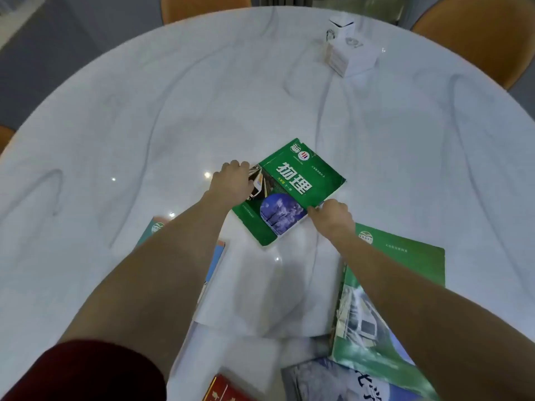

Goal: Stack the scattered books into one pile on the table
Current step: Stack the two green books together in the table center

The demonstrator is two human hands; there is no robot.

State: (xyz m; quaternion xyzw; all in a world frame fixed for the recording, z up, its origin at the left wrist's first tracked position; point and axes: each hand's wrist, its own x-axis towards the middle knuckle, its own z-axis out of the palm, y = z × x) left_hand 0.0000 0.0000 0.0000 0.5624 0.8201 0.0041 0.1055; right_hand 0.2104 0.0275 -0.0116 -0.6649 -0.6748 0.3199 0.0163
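Note:
A green physics book (292, 180) lies flat near the middle of the white marble table (202, 96). My left hand (233, 180) grips its left edge, and my right hand (333, 217) pinches its near right edge. More books lie scattered closer to me: a green one (405, 256) under my right arm, a green train-cover one (362, 322), a blue-grey one (341, 380), a red one (223, 392), and a pale one (215, 267) partly hidden under my left arm.
A white tissue box (348, 53) stands at the far right of the table. Orange chairs (486, 36) surround the round table's far edge. A white sheet or book (231, 328) lies near the front.

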